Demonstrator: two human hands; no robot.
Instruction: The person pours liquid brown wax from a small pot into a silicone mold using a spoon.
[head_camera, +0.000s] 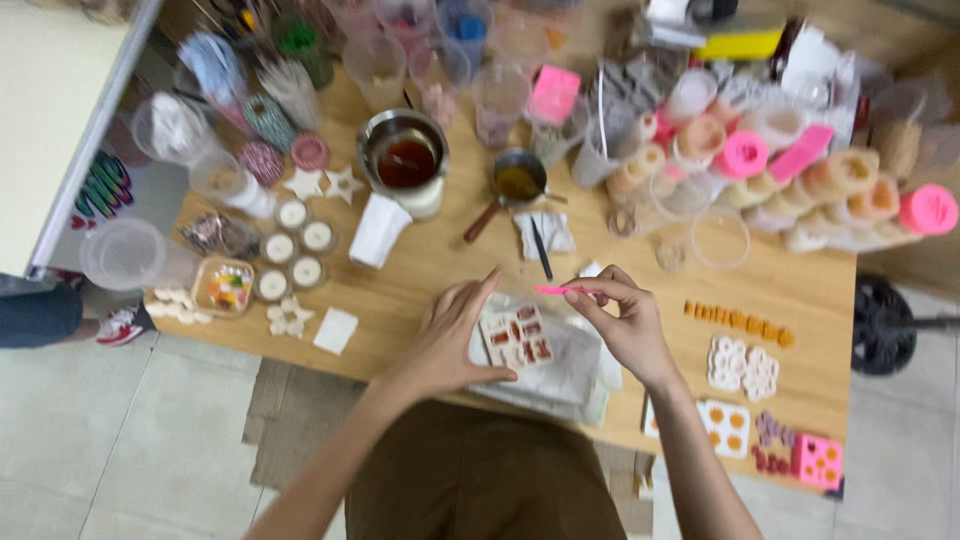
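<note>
My left hand (450, 335) open, flat beside the white mould (516, 337), steadying it. My right hand (620, 315) pinching a pink stick (562, 290), held just above the mould, between both hands.

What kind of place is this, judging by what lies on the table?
Probably a home craft bench for casting wax or soap. A metal pot holds dark liquid, small white moulds lie on the wooden table, and the right hand holds a pink stick over a filled mould.
</note>
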